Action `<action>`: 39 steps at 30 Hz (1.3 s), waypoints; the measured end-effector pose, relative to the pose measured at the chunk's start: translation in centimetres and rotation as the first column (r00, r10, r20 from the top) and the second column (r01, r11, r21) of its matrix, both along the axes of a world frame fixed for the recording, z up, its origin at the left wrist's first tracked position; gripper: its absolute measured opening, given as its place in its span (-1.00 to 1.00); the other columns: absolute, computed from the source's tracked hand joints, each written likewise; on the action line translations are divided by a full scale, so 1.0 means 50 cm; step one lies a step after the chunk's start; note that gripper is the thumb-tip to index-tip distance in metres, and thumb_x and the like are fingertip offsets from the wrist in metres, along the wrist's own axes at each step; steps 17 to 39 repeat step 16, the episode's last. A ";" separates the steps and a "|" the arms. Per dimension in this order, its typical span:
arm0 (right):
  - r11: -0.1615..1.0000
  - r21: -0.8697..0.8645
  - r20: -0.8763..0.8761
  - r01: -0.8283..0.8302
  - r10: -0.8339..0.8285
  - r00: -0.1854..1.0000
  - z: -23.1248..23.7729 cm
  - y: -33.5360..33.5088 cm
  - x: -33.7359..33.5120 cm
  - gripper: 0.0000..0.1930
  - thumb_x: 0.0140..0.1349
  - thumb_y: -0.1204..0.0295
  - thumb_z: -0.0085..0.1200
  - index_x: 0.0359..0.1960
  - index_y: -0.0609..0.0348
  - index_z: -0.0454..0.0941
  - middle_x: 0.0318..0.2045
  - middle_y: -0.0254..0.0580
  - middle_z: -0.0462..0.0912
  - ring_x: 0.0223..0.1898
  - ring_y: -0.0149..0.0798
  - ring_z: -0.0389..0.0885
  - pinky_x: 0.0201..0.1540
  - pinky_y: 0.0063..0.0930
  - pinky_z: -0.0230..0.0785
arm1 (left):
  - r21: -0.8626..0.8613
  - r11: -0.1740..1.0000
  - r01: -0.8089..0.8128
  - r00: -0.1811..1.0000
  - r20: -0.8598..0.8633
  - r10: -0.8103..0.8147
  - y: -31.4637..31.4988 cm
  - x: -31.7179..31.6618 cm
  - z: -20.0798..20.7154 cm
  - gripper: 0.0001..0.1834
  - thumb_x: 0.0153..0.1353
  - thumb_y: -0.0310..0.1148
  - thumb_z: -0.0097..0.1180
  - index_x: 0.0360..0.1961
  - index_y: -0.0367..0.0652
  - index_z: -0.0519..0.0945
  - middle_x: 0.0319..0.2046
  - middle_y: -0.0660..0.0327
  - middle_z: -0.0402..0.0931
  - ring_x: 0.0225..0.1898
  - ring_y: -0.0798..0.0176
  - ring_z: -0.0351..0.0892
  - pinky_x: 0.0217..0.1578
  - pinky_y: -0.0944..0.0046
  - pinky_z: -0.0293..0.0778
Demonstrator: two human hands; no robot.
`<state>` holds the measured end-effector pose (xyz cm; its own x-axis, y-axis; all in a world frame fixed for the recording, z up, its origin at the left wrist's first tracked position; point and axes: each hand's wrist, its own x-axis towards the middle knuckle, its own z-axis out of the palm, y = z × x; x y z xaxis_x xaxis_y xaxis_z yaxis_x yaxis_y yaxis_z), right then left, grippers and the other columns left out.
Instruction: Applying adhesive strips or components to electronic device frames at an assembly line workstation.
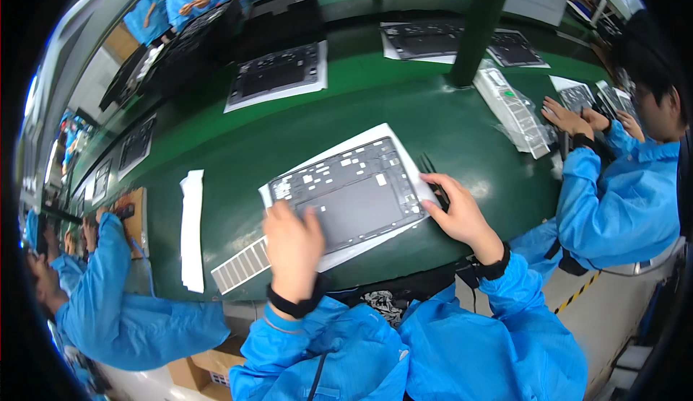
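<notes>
A thin dark grey, tablet-sized panel (354,210) dotted with small white patches lies tilted on a white sheet (390,135) in front of me. My left hand (292,246) is over its near left edge; the fingers are smeared by motion, and whether they grip the edge cannot be told. At the panel's right edge, my right hand (458,210) has fingers curled around black tweezers (427,163), whose prongs point away from me. Its thumb and forefinger are close against the panel's corner. A strip of greyish rectangular labels (242,265) lies beside my left hand.
A folded white paper strip (192,231) lies left on the green table (354,105). Farther back are more panels (278,72) and a green post (484,25). Co-workers in blue sit left (123,285) and right (613,192); a bagged label stack (512,112) lies near the right one.
</notes>
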<state>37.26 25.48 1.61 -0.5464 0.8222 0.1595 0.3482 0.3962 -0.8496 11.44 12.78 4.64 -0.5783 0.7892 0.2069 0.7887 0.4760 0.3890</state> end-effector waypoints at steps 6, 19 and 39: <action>0.922 0.387 0.151 -0.034 -0.026 0.988 -0.013 -0.017 -0.016 -0.64 0.18 0.52 0.15 0.04 0.15 0.50 -0.07 0.07 0.58 0.03 0.10 0.51 0.06 -0.16 0.40 | -0.216 0.975 -0.050 0.998 -0.040 0.042 -0.012 -0.108 -0.074 -0.61 0.29 -0.21 0.05 -0.22 -0.47 0.47 -0.24 -0.27 0.55 -0.14 -0.31 0.54 -0.09 -0.13 0.47; 0.942 0.328 0.149 -0.069 0.021 0.989 -0.034 -0.009 -0.009 -0.62 0.15 0.48 0.20 0.04 0.11 0.52 0.13 0.12 0.53 0.08 0.04 0.51 0.13 -0.18 0.38 | 0.292 0.946 0.142 0.981 0.084 -0.173 0.067 -0.279 0.125 -0.67 0.43 -0.22 -0.06 -0.04 -0.32 0.40 -0.21 -0.26 0.57 -0.11 -0.21 0.60 -0.14 -0.03 0.46; 0.942 0.328 0.149 -0.069 0.021 0.989 -0.034 -0.009 -0.009 -0.62 0.15 0.48 0.20 0.04 0.11 0.52 0.13 0.12 0.53 0.08 0.04 0.51 0.13 -0.18 0.38 | 0.292 0.946 0.142 0.981 0.084 -0.173 0.067 -0.279 0.125 -0.67 0.43 -0.22 -0.06 -0.04 -0.32 0.40 -0.21 -0.26 0.57 -0.11 -0.21 0.60 -0.14 -0.03 0.46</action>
